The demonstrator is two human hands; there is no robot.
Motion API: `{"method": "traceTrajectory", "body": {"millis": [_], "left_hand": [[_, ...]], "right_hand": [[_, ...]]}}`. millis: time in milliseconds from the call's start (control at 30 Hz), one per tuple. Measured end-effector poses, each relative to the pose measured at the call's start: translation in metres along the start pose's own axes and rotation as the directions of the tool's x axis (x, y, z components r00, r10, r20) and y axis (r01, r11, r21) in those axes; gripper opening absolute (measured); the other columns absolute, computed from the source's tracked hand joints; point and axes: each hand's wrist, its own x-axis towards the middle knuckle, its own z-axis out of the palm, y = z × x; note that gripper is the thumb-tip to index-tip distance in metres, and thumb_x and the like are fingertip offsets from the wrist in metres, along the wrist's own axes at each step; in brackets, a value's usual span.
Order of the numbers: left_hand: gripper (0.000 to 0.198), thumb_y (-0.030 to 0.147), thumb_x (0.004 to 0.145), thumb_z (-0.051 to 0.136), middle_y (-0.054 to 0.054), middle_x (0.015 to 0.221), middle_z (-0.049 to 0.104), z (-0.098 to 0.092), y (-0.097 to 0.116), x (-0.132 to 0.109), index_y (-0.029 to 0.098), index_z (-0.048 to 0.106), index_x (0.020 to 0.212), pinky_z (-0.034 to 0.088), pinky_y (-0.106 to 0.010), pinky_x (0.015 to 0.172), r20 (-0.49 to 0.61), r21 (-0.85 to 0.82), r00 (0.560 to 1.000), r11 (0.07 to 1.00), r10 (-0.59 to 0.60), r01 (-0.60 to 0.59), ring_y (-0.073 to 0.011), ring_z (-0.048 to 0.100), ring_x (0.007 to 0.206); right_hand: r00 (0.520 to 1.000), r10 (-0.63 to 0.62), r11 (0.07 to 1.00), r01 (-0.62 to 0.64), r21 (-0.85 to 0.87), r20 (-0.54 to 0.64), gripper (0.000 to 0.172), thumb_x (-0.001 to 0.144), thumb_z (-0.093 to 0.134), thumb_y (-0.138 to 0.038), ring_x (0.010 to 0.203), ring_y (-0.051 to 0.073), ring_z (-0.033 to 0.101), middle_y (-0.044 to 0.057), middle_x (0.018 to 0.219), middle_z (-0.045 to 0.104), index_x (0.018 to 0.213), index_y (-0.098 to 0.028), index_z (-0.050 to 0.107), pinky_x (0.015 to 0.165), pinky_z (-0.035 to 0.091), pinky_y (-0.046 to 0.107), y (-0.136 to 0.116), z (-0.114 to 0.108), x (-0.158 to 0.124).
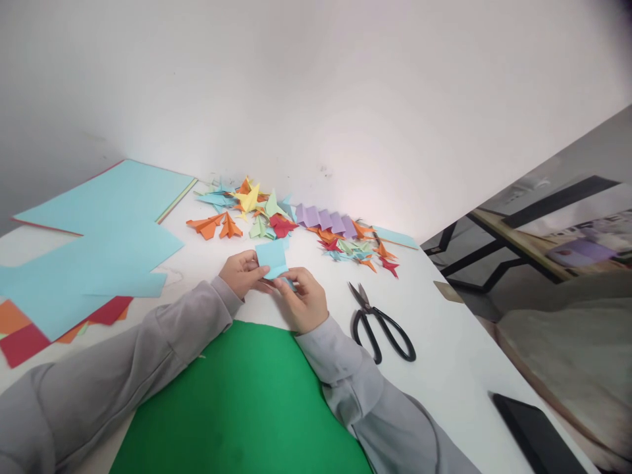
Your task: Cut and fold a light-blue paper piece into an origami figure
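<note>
A small light-blue piece of paper (271,258) with creases is held up between both hands, over the far edge of a green sheet (237,401). My left hand (243,271) pinches its left side with thumb and fingers. On the lower right, my right hand (303,297) grips the same paper, and a bit of blue shows between its fingers. The undersides of the fingers are hidden. Behind the paper lies a heap of folded paper shapes (247,197) in yellow, orange, red, green and blue.
Black-handled scissors (380,322) lie right of my right hand, blades partly apart. Large blue sheets (113,250) spread on the left, above red and orange pieces (24,342). Pleated purple paper (326,220) sits near the wall. A black phone-like device (538,434) lies at the table's right edge.
</note>
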Motion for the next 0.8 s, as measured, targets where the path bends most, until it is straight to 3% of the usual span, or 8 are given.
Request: {"method": "traceTrajectory", "body": {"millis": [167,300,467,633,800], "left_hand": [[0.041,0.035,0.052,0.074,-0.005,0.063,0.065,0.004,0.005,-0.005,0.008,0.058,0.079,0.054,-0.029,0.049,0.086,0.057,0.995,0.997,0.049,-0.054,-0.0187,0.065,0.056],[0.042,0.037,0.051,0.075,-0.006,0.064,0.066,0.006,0.007,-0.007,0.008,0.058,0.075,0.054,-0.028,0.050,0.083,0.084,0.995,0.995,0.048,-0.055,-0.0197,0.066,0.059],[0.040,0.037,0.053,0.074,-0.007,0.067,0.067,0.006,0.002,-0.005,0.008,0.060,0.076,0.055,-0.029,0.051,0.086,0.077,0.993,0.994,0.074,-0.081,-0.0197,0.066,0.061],[0.040,0.021,0.039,0.080,-0.003,0.063,0.067,0.009,0.006,-0.007,0.009,0.059,0.070,0.054,-0.025,0.050,0.061,0.053,0.997,0.998,0.039,-0.042,-0.0150,0.063,0.058],[0.039,0.019,0.035,0.081,-0.001,0.054,0.065,0.008,0.011,-0.007,0.010,0.057,0.064,0.052,-0.024,0.046,0.001,0.053,0.999,0.998,0.033,-0.033,-0.0126,0.060,0.049]], "right_hand": [[0.972,0.237,0.953,-0.234,0.193,0.009,0.019,0.073,0.060,-0.036,0.047,0.011,0.048,-0.002,0.055,0.056,0.068,-0.018,0.057,0.046,0.039,0.024,0.004,0.001,0.000],[0.940,0.342,0.885,-0.326,0.331,0.011,0.022,0.069,0.063,-0.037,0.039,0.009,0.046,-0.005,0.044,0.053,0.068,-0.018,0.053,0.042,0.037,0.023,0.003,0.001,0.002],[0.930,0.368,0.860,-0.339,0.382,-0.004,0.024,0.067,0.065,-0.036,0.036,0.009,0.046,-0.007,0.042,0.053,0.071,-0.019,0.048,0.039,0.037,0.022,0.004,0.002,0.002],[0.933,0.359,0.834,-0.327,0.445,0.013,0.026,0.066,0.066,-0.035,0.036,0.009,0.048,-0.007,0.044,0.053,0.072,-0.020,0.046,0.038,0.038,0.021,0.002,0.004,0.002],[0.904,0.421,0.741,-0.390,0.547,0.073,0.041,0.056,0.074,-0.035,0.037,0.010,0.052,-0.009,0.050,0.057,0.082,-0.021,0.046,0.037,0.039,0.021,-0.002,0.004,0.005]]}}
